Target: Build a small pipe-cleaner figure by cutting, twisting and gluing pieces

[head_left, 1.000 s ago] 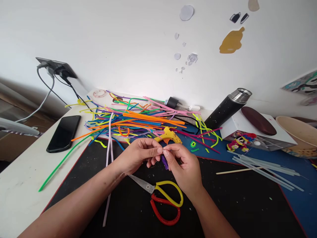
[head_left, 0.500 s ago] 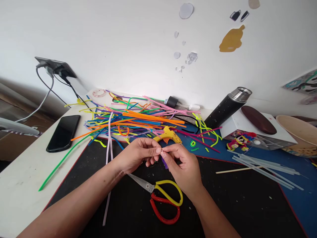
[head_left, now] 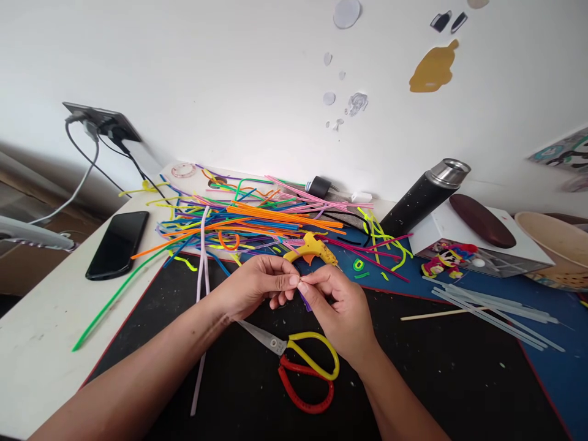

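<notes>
My left hand [head_left: 257,286] and my right hand [head_left: 337,309] meet over the black mat [head_left: 441,373], fingertips pinched together on a short purple pipe cleaner piece [head_left: 305,301] that hangs below the fingers. Just behind the hands lies a yellow glue gun [head_left: 313,247]. Under my wrists rest scissors [head_left: 301,362] with yellow and red handles. A heap of coloured pipe cleaners [head_left: 248,215] spreads across the table behind. A long white pipe cleaner [head_left: 201,306] runs down the mat on the left.
A black phone [head_left: 117,244] lies on the white table at left, near cables from a wall socket [head_left: 101,121]. A black flask [head_left: 422,196] leans at the right by a white box [head_left: 478,245]. Clear glue sticks [head_left: 496,311] and a wooden skewer [head_left: 432,315] lie on the blue mat.
The hands have stayed pinched together on the purple piece, with only small finger shifts. The view has tilted slightly.
</notes>
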A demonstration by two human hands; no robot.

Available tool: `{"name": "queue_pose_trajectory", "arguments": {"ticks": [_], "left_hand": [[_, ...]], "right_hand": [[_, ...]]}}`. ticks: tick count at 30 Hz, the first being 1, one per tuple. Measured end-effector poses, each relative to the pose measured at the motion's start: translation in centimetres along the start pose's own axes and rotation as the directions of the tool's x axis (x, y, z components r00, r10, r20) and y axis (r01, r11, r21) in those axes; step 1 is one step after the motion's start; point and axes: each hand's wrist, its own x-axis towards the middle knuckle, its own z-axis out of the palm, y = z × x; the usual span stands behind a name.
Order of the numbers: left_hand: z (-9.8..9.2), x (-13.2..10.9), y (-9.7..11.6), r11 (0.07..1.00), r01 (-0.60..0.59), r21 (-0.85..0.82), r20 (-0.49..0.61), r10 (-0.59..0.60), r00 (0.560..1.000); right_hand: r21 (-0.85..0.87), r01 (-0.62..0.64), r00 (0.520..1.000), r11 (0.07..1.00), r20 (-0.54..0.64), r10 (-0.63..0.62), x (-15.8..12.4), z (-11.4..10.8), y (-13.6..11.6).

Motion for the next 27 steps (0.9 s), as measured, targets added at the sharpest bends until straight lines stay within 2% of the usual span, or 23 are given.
{"name": "queue_pose_trajectory", "arguments": {"ticks": [5, 10, 14, 21, 27], "left_hand": [[-0.18, 0.15, 0.08, 1.0, 0.023, 0.0, -0.025, -0.023, 0.999], [-0.24, -0.08, 0.41, 1.0, 0.005, 0.02, -0.003, -0.005, 1.0], [-0.28, -0.23, 0.51, 0.999, -0.006, 0.042, 0.011, 0.006, 1.0], [-0.32, 0.0, 0.46, 0.999, -0.012, 0.051, -0.03, 0.013, 0.999], [-0.15, -0.22, 0.75, 0.997, -0.01, 0.079, -0.009, 0.011, 1.0]], "right_hand": [[0.007, -0.033, 0.999, 0.999, -0.018, 0.033, -0.05, 0.4, 0.36], [0.0, -0.046, 0.999, 0.999, -0.006, 0.046, -0.01, 0.27, 0.62], [-0.042, -0.032, 0.999, 0.999, 0.001, 0.032, -0.06, 0.02, 0.67], [-0.079, -0.014, 1.0, 0.997, -0.01, 0.014, -0.16, 0.31, 0.76], [-0.122, 0.025, 1.0, 0.992, -0.013, -0.026, -0.32, 0.39, 0.77]]}}
